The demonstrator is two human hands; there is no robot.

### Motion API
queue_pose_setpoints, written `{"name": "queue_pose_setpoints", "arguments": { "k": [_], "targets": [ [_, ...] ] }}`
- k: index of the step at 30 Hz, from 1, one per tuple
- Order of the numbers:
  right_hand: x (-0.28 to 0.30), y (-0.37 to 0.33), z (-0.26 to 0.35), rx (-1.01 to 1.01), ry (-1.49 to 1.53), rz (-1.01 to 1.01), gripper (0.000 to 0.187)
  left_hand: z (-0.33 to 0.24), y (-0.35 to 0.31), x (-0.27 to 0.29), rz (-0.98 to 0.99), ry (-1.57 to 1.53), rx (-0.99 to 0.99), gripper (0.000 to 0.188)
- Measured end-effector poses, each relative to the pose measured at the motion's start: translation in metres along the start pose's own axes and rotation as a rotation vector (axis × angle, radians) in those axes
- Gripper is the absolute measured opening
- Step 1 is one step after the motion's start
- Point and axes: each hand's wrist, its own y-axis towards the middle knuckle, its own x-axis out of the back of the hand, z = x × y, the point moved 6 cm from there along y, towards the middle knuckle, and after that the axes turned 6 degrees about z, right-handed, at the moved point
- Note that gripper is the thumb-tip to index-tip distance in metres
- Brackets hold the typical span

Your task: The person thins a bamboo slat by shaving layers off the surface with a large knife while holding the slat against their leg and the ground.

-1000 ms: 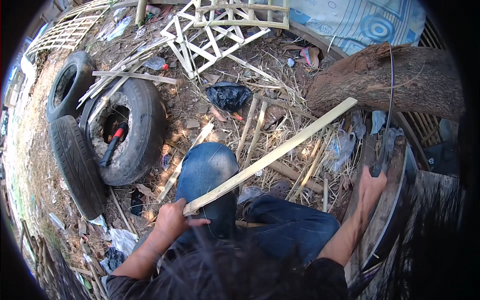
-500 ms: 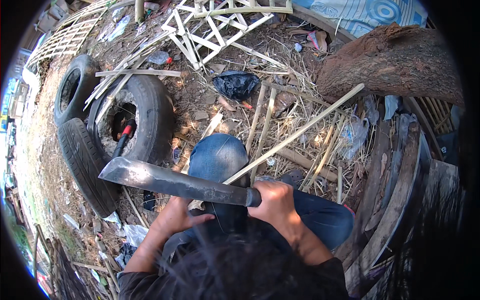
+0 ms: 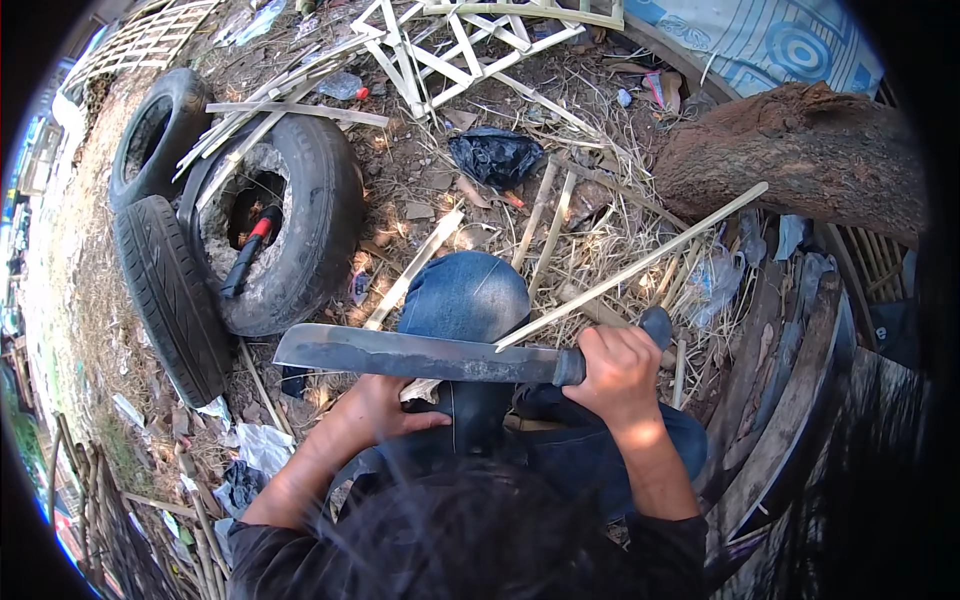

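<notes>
My right hand (image 3: 618,372) is wrapped round the dark handle of a machete (image 3: 420,352). Its broad, worn blade points left across my knee, just in front of my left hand (image 3: 388,412). A pale bamboo strip (image 3: 640,270) slants from the upper right down behind the blade. Its near end shows between the thumb and fingers of my left hand, which closes on it; the fingers are partly hidden by the blade. My jeans-clad knee (image 3: 465,295) is raised beneath the blade and beside the strip.
Old tyres (image 3: 325,220) lie at the left, one with a red-and-black handled tool (image 3: 250,252) in its hole. Split bamboo strips (image 3: 295,112) rest on it. A bamboo lattice (image 3: 470,60), a black plastic bag (image 3: 495,157) and a thick log (image 3: 790,155) lie farther off.
My right hand has moved right and slightly up, drawing the machete rightward along the strip. My left hand stays by the knee, and the whole view has shifted a little.
</notes>
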Motion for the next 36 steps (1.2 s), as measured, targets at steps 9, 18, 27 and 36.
{"name": "queue_pose_setpoints", "arguments": {
  "k": [9,18,27,36],
  "targets": [
    [0.011,-0.001,-0.007,0.007,-0.061,0.028,0.038,0.005,-0.001,-0.004,-0.014,-0.054,-0.068,0.073],
    [0.126,-0.066,-0.163,-0.883,-0.445,-0.207,0.034,0.015,-0.006,0.008,0.067,-0.031,0.156,0.055],
    [0.126,-0.192,-0.246,-1.096,-0.145,-0.572,0.031,0.021,-0.005,0.008,0.133,-0.074,0.133,0.056],
    [0.015,-0.049,-0.039,-0.682,0.44,-0.08,0.018,0.018,0.002,0.009,0.151,-0.174,0.141,0.048]
  ]
}}
